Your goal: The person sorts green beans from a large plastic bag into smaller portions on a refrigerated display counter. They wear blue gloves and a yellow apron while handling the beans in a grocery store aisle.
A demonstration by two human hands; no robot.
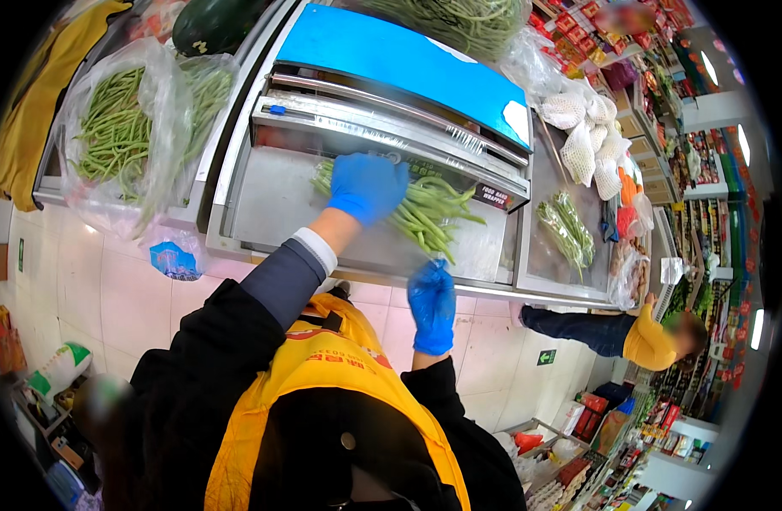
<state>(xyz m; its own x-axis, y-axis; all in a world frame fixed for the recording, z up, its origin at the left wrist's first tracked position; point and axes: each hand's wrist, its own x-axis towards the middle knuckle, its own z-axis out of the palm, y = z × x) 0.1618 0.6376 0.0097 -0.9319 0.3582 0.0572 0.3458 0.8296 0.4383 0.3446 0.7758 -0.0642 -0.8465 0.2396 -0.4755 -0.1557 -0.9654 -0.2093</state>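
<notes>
My left hand (368,185), in a blue glove, is closed over the middle of a bundle of green beans (432,214). The beans lie on the metal bed (269,204) of a hand wrapping machine, their ends sticking out on both sides of my fist. Close to the front edge, my right hand (432,306), also gloved in blue, has its fingertips bunched together at the bean tips. Whether it grips one is unclear. Behind the bundle runs the wrapper's metal bar (391,137), under a bright blue cover (397,64).
Bagged green beans (116,121) stand to the left, near a dark green melon (215,25). On the right lie a wrapped bean bundle (566,230) and white-netted produce (585,128). More long beans (454,22) sit behind the machine. A person (646,335) stands beyond the counter's right end.
</notes>
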